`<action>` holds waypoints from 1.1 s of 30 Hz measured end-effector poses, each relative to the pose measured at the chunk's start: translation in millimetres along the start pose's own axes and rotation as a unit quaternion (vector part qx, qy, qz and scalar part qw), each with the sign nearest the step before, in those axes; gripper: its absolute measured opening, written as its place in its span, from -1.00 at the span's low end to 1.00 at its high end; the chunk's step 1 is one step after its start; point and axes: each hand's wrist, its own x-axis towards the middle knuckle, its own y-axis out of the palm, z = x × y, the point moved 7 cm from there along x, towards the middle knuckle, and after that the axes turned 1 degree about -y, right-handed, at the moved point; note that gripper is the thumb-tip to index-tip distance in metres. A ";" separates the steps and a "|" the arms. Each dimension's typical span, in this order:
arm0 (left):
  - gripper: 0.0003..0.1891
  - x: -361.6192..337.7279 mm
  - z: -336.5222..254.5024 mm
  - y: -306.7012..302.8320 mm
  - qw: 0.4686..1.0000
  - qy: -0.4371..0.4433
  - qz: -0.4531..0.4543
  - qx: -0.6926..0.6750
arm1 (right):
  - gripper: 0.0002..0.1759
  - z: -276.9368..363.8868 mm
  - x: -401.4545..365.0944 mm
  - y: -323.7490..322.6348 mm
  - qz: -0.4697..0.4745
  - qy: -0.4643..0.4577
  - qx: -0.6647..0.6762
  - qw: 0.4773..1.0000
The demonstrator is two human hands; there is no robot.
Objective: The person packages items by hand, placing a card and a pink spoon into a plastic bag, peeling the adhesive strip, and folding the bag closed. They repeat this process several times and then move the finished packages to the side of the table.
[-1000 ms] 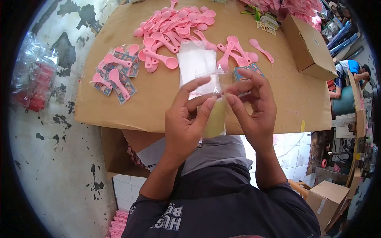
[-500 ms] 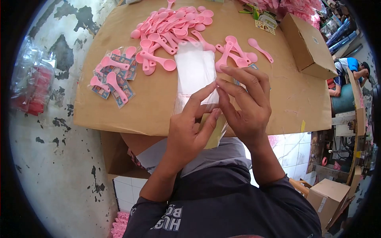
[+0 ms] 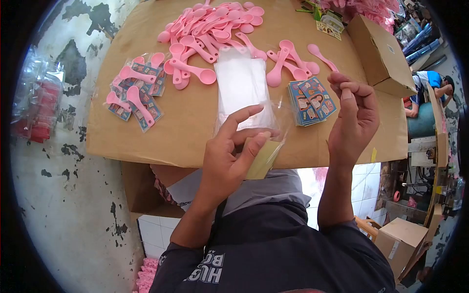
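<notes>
My left hand [image 3: 227, 154] is closed on a clear plastic bag with a yellowish card [image 3: 261, 163] inside, thumb over it and index finger raised. The bag's transparent open end spreads to the right of the fingers. Just beyond lies a stack of clear plastic bags [image 3: 242, 90]. My right hand [image 3: 355, 115] is lifted at the right, fingers curled in against the thumb; what they pinch, if anything, is hidden. A single pink measuring spoon [image 3: 322, 56] lies just past its fingertips. To its left is a pile of printed blue cards [image 3: 310, 105].
A heap of pink measuring spoons [image 3: 215, 24] covers the table's far side. Packed cards with spoons [image 3: 139, 90] lie at the left. More spoons [image 3: 288, 61] sit right of the bags. A cardboard box [image 3: 381, 53] stands at right; beyond it a person [image 3: 432, 88] bends forward.
My right hand has left the bag and moved right and up, uncovering the printed cards. My left hand still holds the bagged card, and the bag's end now flares out.
</notes>
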 end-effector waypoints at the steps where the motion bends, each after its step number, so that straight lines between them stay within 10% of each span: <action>1: -0.46 0.8 1.3 -0.5 0.999 0.001 -0.005 -0.042 | -0.79 -0.5 1.6 -2.4 0.000 0.027 0.022 0.999; 7: -0.49 0.6 -6.0 7.2 0.998 0.040 -0.022 -0.052 | -0.72 41.5 -19.7 49.1 0.192 -0.207 -0.238 0.929; 13: -0.42 -4.8 -11.1 12.2 0.999 0.032 -0.014 0.028 | -0.69 35.2 -27.1 59.2 0.177 -0.279 -0.257 0.908; 23: -0.41 -2.9 -4.4 23.4 0.996 0.004 0.050 0.079 | -0.78 24.8 -16.4 32.7 0.104 -0.212 -0.232 0.944; 26: -0.41 -1.0 -0.1 19.4 0.998 0.005 0.035 0.051 | -0.84 10.1 -3.8 4.6 0.001 -0.097 -0.036 0.995; 33: -0.40 3.1 -1.0 15.3 1.000 0.015 0.014 -0.004 | -0.72 37.9 -10.7 36.9 0.168 -0.170 -0.222 0.945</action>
